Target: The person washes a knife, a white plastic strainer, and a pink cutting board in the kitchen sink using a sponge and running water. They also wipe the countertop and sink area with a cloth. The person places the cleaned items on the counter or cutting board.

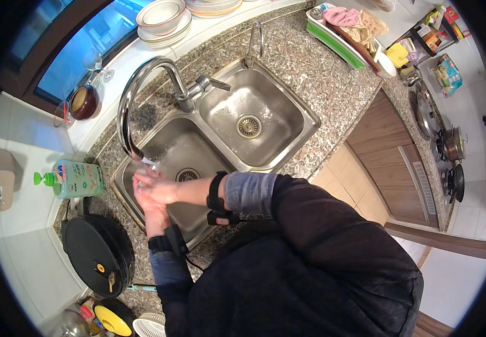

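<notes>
Water runs from the spout of a curved chrome faucet (pixel 127 126) onto both my hands. My right hand (pixel 158 187) lies across my left hand (pixel 142 201), and the two touch over the near-left basin (pixel 171 135) of a double stainless steel sink. The fingers are wet and overlap, so whether anything is between the palms is hidden. Beyond my right wrist, the basin's drain strainer (pixel 188 175) is partly covered. A single-lever handle (pixel 215 83) joins the faucet base. The other basin (pixel 272 113) holds no object, only wet patches.
A green pump bottle (pixel 78 179) stands left of the sink, with a round black electric appliance (pixel 95 252) nearer me. Stacked bowls and plates (pixel 165 25) line the windowsill. A slim second tap (pixel 255 40) rises behind the sink. A green-and-white dish rack (pixel 335 42) stands on the granite counter.
</notes>
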Demonstrator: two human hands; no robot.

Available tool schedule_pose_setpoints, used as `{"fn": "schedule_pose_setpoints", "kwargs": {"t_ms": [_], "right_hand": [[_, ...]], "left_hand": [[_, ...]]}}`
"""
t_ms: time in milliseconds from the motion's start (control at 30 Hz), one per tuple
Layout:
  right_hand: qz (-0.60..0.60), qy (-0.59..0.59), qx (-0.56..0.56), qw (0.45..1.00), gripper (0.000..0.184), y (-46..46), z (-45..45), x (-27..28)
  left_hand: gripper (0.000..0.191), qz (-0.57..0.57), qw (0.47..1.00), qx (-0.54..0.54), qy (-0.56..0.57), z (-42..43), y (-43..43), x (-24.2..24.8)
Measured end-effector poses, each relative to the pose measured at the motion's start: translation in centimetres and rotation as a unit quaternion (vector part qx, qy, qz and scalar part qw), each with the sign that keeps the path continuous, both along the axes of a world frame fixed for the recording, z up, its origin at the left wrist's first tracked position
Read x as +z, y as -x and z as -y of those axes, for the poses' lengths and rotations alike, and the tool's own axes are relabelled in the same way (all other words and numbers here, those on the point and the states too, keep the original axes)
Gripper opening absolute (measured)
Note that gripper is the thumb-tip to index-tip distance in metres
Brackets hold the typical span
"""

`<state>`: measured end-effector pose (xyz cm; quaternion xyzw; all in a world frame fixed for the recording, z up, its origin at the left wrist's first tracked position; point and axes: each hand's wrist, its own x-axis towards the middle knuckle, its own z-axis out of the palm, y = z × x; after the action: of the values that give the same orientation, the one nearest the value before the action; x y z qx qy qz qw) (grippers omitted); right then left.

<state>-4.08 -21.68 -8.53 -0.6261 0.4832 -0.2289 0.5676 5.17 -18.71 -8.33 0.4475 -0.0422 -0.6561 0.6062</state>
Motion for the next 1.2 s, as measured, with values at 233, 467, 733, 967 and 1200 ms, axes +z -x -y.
{"fn": "schedule_pose_setpoints", "kwargs": {"t_ms": [233,467,733,967,1200], "right_hand": [[-0.093,0.004,-0.208,0.974,0.060,-0.3,-0.5,0.4],[0.012,0.152,-0.290,0.945,0.062,-0.7,-0.2,0.9],[0.245,0.045,-0.131,0.960,0.053,-1.5,-0.2,-0.8],[0.376,-0.230,-0.021,0.898,0.059,2.4,0.1,-0.5],[0.196,-0.184,-0.111,0.957,0.025,2.4,0.5,0.9]], "left_hand": [[0.037,-0.099,0.988,-0.095,0.067,-0.5,0.2,-0.8],[0.044,-0.063,0.988,-0.137,0.041,-0.9,1.4,0.2],[0.078,0.019,0.994,-0.068,0.081,0.1,1.1,3.4],[0.087,0.029,0.978,0.040,0.202,-0.2,-0.7,4.1],[0.067,0.074,0.992,-0.025,0.104,-3.3,-0.9,1.7]]}}
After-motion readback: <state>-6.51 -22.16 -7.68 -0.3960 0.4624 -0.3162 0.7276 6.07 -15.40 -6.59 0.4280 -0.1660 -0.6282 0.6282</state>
